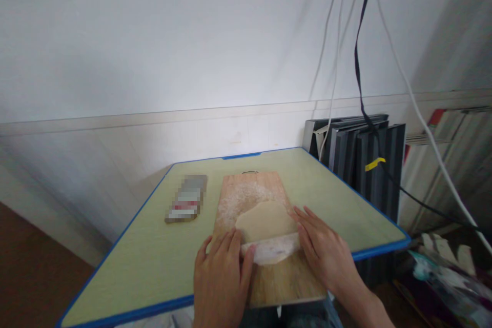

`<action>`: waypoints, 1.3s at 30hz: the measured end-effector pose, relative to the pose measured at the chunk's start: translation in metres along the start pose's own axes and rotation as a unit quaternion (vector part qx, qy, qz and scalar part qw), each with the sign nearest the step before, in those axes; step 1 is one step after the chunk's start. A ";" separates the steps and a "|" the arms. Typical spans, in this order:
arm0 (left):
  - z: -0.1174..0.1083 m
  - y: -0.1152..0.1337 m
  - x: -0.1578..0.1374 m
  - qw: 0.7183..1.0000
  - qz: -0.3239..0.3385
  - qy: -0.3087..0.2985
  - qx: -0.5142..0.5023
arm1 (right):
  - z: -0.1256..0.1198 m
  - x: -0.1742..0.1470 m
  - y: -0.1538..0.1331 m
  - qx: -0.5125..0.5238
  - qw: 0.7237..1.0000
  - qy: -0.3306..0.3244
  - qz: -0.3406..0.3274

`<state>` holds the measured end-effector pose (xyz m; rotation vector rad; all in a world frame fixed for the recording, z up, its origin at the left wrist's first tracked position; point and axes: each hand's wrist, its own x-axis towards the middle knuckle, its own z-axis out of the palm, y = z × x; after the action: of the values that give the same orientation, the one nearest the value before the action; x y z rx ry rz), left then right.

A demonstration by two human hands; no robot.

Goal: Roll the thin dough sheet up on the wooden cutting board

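A flattened sheet of pale dough [265,220] lies on a floured wooden cutting board [286,284]. Along its near side runs a thicker, flour-whitened band of dough [271,250]; whether anything is inside it I cannot tell. My left hand [223,271] is closed at the band's left end, its thumb along the near side and its fingers bent over the far side. At the right end, my right hand [326,251] grips the dough's edge, with fingers close together and slanting forward. Both palms face down, and the fingers partly hide the band's ends.
The board stands on a pale green table with a blue edge [134,311]. A blurred-out flat item [187,199] lies left of the board. Dark folded panels [357,159] lean by the wall at the right, behind hanging cables [357,56]. Mixed items [446,277] are piled at the lower right.
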<state>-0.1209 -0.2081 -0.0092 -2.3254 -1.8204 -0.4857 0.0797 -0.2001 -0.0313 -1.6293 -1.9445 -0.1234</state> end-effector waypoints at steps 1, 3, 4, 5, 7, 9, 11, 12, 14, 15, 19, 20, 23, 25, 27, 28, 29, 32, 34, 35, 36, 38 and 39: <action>-0.001 0.001 0.001 1.000 -0.005 -0.001 0.003 | 0.001 0.010 -0.001 -0.003 1.000 -0.011 0.006; -0.001 0.003 0.002 1.000 -0.014 -0.006 0.011 | 0.004 0.034 -0.001 -0.003 0.999 -0.044 0.008; -0.001 0.003 0.002 1.000 -0.017 -0.009 0.016 | 0.006 0.045 -0.002 -0.001 0.998 -0.056 0.011; -0.001 0.003 0.001 1.000 -0.018 -0.013 0.020 | 0.007 0.053 -0.002 0.004 0.998 -0.067 0.016; -0.002 0.002 -0.001 0.999 -0.017 -0.015 0.024 | 0.007 0.057 -0.001 0.006 0.997 -0.074 0.023; -0.003 0.001 -0.004 1.000 -0.013 -0.013 0.022 | 0.005 0.042 -0.001 0.008 0.998 -0.059 0.023; -0.005 0.001 -0.005 1.000 -0.011 -0.014 0.014 | 0.000 0.017 -0.001 0.013 0.999 -0.029 0.017; -0.005 0.002 -0.006 1.000 -0.012 -0.017 0.008 | -0.002 0.003 -0.001 0.015 1.000 -0.013 0.016; -0.006 0.003 -0.006 1.000 -0.013 -0.022 -0.003 | -0.005 -0.016 -0.002 0.010 1.000 0.009 0.011; -0.006 0.004 -0.006 1.000 -0.013 -0.021 -0.006 | -0.005 -0.021 -0.002 0.007 1.000 0.016 0.009; -0.004 0.004 -0.006 1.000 -0.018 -0.017 -0.009 | -0.002 0.001 -0.004 0.009 1.000 0.004 0.009; -0.003 0.004 -0.006 1.000 -0.019 -0.020 -0.008 | -0.001 0.012 -0.004 0.013 1.000 -0.008 0.015; -0.004 0.004 -0.006 0.999 -0.025 -0.030 0.001 | 0.001 0.036 -0.005 0.021 0.998 -0.045 0.037; -0.005 0.004 -0.007 0.999 -0.026 -0.030 0.004 | 0.000 0.036 -0.005 0.026 0.998 -0.040 0.036; -0.006 0.003 -0.007 0.999 -0.019 -0.026 -0.001 | -0.002 0.021 -0.005 0.037 0.999 -0.016 0.029; -0.006 0.003 -0.007 1.000 -0.015 -0.022 -0.006 | -0.003 0.010 -0.005 0.043 0.999 -0.001 0.028; -0.006 0.003 -0.007 1.000 -0.011 -0.018 -0.012 | -0.003 -0.001 -0.005 0.046 0.999 0.011 0.026; -0.005 0.004 -0.007 1.000 -0.007 -0.003 -0.025 | -0.004 -0.026 -0.004 0.040 0.998 0.034 0.023; -0.005 0.004 -0.006 1.000 -0.010 0.003 -0.027 | -0.003 -0.025 -0.004 0.034 0.999 0.028 0.023; -0.005 0.005 -0.006 1.000 -0.012 0.003 -0.026 | -0.003 -0.018 -0.004 0.033 0.999 0.017 0.023; -0.005 0.005 -0.005 1.000 -0.013 0.001 -0.023 | -0.002 -0.008 -0.004 0.032 0.999 0.003 0.025; -0.005 0.005 -0.005 1.000 -0.015 -0.008 -0.015 | -0.002 0.019 -0.005 0.032 0.998 -0.041 0.032; -0.005 0.005 -0.004 1.000 -0.016 -0.013 -0.010 | -0.001 0.031 -0.006 0.024 0.997 -0.055 0.041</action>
<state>-0.1178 -0.2149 -0.0055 -2.3287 -1.8751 -0.4821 0.0728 -0.1749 -0.0131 -1.7123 -1.9428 0.0467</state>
